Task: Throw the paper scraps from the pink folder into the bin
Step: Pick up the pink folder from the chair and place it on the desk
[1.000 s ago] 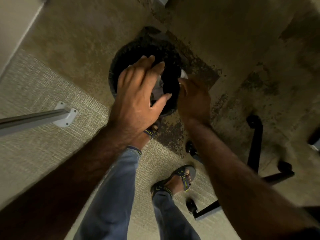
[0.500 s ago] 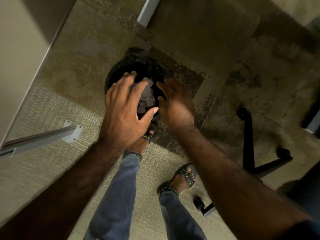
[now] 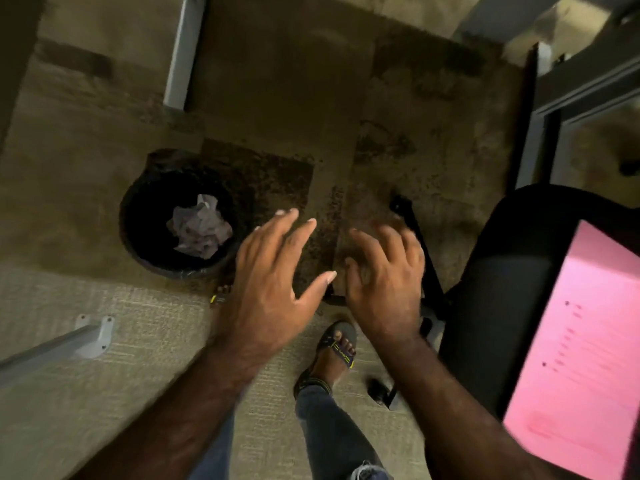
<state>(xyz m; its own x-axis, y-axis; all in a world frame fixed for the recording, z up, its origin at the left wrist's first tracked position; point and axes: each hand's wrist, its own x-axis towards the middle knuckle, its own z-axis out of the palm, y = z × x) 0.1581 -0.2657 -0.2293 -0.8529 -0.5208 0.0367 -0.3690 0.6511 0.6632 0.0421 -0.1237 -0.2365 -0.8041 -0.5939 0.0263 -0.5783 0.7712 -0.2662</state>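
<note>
— Where are the paper scraps [image 3: 201,229]?

— Crumpled inside the bin [image 3: 138,251]: light, soft, easily gathered by pinching a fold.

— And the hands?

— The left hand [image 3: 273,285] is spread empty; the right hand [image 3: 384,282], blurred, appears empty too. The pink folder [image 3: 585,344] is seen on the chair [image 3: 498,306].

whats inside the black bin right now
Crumpled pale paper scraps lie in a heap in the black bin. Whatever is under the heap is hidden, and the rest of the inside is too dark to make out.
</note>
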